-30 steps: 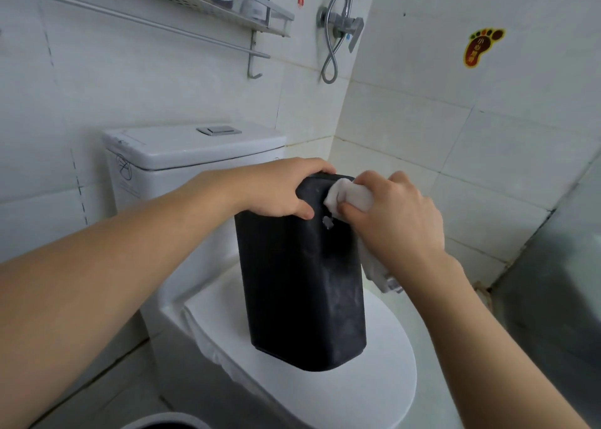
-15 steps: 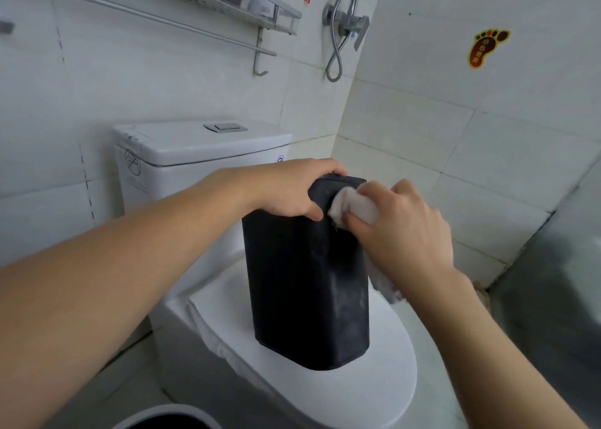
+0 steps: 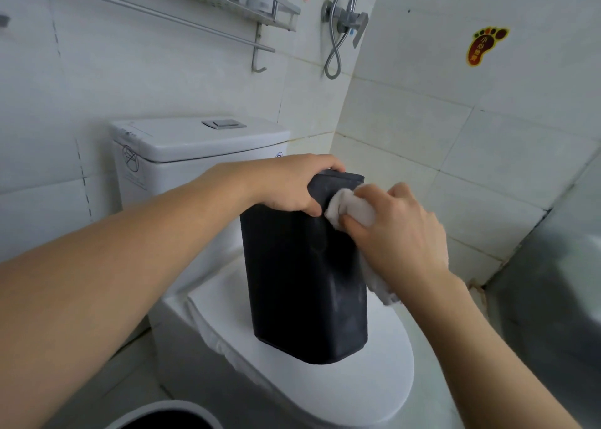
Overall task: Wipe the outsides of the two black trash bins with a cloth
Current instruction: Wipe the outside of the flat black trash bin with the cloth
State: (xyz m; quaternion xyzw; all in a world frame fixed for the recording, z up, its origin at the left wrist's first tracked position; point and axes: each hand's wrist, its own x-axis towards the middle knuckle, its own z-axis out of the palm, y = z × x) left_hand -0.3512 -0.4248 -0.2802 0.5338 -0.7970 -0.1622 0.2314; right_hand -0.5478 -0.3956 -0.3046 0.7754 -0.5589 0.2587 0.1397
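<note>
Though partly hand-hidden, cloth [image 3: 353,208] against bin [image 3: 305,285].

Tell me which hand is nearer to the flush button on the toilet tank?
Left. The left hand grips the black bin's top edge just below the flush button; the right hand with the cloth is farther right.

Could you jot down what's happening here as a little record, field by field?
place: tiled bathroom
bin: black trash bin standing on the closed toilet lid
left hand: left hand grips the bin's top edge
right hand: right hand presses a white cloth against the bin's upper side
cloth: bunched, one end hanging behind the bin
also seen: rim of a round container, bottom edge
</note>
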